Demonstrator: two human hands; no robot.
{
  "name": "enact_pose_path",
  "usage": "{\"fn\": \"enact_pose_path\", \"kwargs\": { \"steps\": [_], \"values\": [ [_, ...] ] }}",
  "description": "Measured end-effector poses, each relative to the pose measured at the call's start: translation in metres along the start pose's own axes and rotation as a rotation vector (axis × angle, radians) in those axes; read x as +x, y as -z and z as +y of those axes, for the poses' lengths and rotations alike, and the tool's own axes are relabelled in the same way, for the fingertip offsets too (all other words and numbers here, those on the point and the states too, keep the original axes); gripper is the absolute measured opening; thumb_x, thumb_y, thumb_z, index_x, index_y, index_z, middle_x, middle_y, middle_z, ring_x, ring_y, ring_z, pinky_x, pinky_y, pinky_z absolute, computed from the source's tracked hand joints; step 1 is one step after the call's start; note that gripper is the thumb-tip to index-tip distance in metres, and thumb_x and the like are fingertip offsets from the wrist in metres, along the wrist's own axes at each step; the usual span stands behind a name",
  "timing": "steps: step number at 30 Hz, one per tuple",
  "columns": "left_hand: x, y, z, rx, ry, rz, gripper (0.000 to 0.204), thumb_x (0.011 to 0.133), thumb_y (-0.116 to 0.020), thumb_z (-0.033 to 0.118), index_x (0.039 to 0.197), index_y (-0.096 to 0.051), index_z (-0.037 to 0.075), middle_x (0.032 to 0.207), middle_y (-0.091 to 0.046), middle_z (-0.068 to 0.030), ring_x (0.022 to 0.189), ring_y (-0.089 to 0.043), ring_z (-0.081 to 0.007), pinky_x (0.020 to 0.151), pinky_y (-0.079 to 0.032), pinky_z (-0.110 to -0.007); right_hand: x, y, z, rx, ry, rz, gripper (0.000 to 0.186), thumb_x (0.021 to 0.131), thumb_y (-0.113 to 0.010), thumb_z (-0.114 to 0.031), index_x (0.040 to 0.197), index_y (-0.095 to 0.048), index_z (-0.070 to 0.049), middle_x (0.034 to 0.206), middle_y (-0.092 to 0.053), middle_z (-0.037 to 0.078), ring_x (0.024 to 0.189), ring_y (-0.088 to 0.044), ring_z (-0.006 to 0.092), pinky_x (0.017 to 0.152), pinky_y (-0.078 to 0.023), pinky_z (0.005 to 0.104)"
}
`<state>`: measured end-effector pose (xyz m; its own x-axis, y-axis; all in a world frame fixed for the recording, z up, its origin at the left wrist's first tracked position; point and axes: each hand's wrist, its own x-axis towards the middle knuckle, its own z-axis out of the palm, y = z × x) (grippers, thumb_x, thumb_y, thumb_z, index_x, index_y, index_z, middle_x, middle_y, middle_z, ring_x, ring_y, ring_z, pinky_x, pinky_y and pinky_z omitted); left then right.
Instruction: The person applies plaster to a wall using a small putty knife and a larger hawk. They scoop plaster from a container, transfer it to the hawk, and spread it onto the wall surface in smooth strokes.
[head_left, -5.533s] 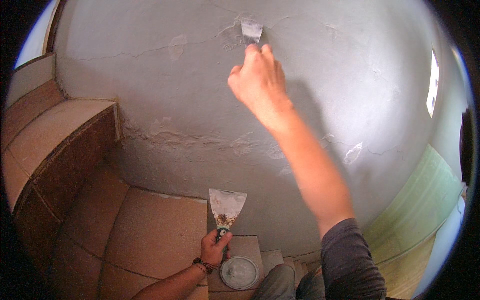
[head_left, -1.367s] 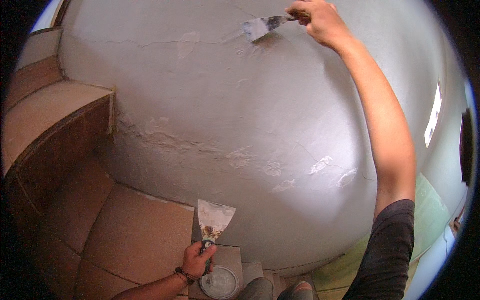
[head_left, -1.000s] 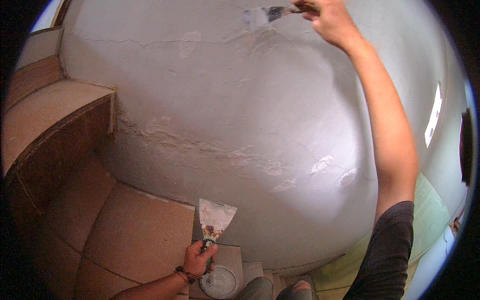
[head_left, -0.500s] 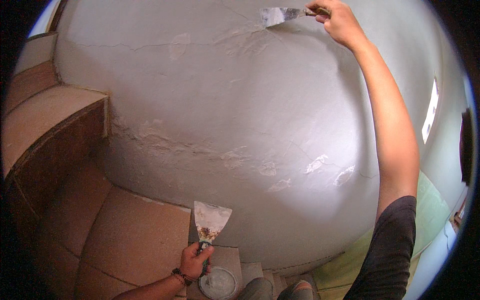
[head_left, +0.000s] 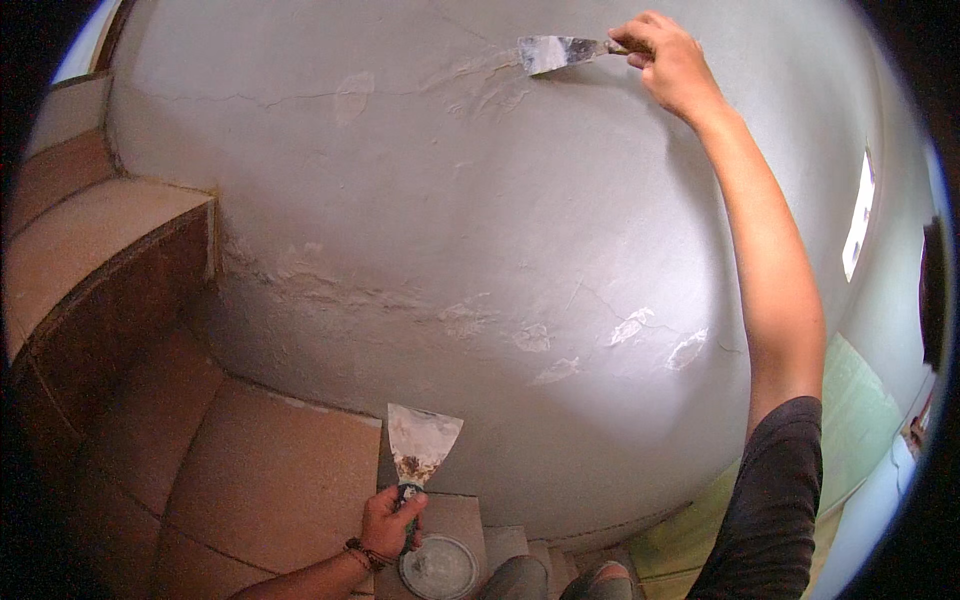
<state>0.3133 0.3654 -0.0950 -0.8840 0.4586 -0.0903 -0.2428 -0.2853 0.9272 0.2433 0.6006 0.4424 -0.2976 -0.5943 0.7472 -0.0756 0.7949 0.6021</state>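
Observation:
High on the grey wall (head_left: 420, 210), my right hand (head_left: 672, 68) is closed round the handle of a putty knife (head_left: 560, 54). Its wide metal blade lies against the wall, over a rough patch where a crack (head_left: 230, 98) runs off to the left. Low down, my left hand (head_left: 390, 522) grips the dark handle of a second putty knife (head_left: 424, 440), blade pointing up. That blade carries pale residue and rusty brown marks near the handle. Right beside this hand stands a round tub (head_left: 438, 568) with greyish-white material in it.
Tiled stairs (head_left: 280, 470) climb at the left, with a higher step (head_left: 110, 250) against the wall. Flaky plaster (head_left: 330, 285) and whitish patches (head_left: 632, 326) cross the wall lower down. A greenish panel (head_left: 850, 410) stands at the right. My knees (head_left: 605, 580) show at the bottom.
My right hand and its putty knife have moved slightly down the wall. My left hand holds the other putty knife in nearly the same place.

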Motion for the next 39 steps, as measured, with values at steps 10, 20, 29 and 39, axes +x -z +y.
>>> {"fn": "enact_pose_path", "kwargs": {
  "steps": [10,20,29,39],
  "values": [
    [-0.002,0.000,0.005,-0.002,0.011,0.024,0.020,0.089,-0.062,0.022,0.084,-0.057,0.003,0.060,-0.055,-0.0042,0.043,-0.053,-0.0143,0.038,-0.043,-0.030,0.015,0.000,-0.045,-0.028,-0.006,-0.005,0.020,0.075,-0.064,0.000,0.094,-0.067,-0.004,0.095,-0.061,0.012,0.094,-0.058,0.0293,0.081,-0.048,0.0389],
    [0.000,0.002,0.000,-0.003,0.011,0.009,0.019,0.089,-0.063,0.021,0.084,-0.057,0.003,0.060,-0.055,-0.0037,0.042,-0.053,-0.0141,0.038,-0.042,-0.029,0.017,0.017,-0.026,-0.055,-0.106,0.001,0.021,0.075,-0.062,0.005,0.092,-0.068,-0.003,0.093,-0.062,0.014,0.088,-0.061,0.0292,0.077,-0.051,0.0369],
    [0.001,0.002,-0.002,0.003,-0.007,-0.010,0.021,0.090,-0.062,0.024,0.084,-0.057,0.004,0.060,-0.055,-0.0037,0.043,-0.053,-0.0133,0.038,-0.042,-0.029,-0.002,0.001,-0.035,-0.098,0.094,0.055,0.026,0.078,-0.059,0.005,0.101,-0.065,-0.005,0.095,-0.061,0.009,0.089,-0.061,0.0255,0.079,-0.051,0.0351],
    [-0.003,0.003,0.004,0.009,0.008,0.005,0.021,0.090,-0.062,0.023,0.084,-0.057,0.004,0.061,-0.055,-0.0034,0.044,-0.053,-0.0133,0.038,-0.043,-0.029,0.003,0.029,-0.068,-0.035,0.099,-0.007,0.015,0.078,-0.061,0.001,0.090,-0.066,-0.006,0.093,-0.060,0.009,0.094,-0.054,0.0269,0.083,-0.042,0.0392]
  ]
}}
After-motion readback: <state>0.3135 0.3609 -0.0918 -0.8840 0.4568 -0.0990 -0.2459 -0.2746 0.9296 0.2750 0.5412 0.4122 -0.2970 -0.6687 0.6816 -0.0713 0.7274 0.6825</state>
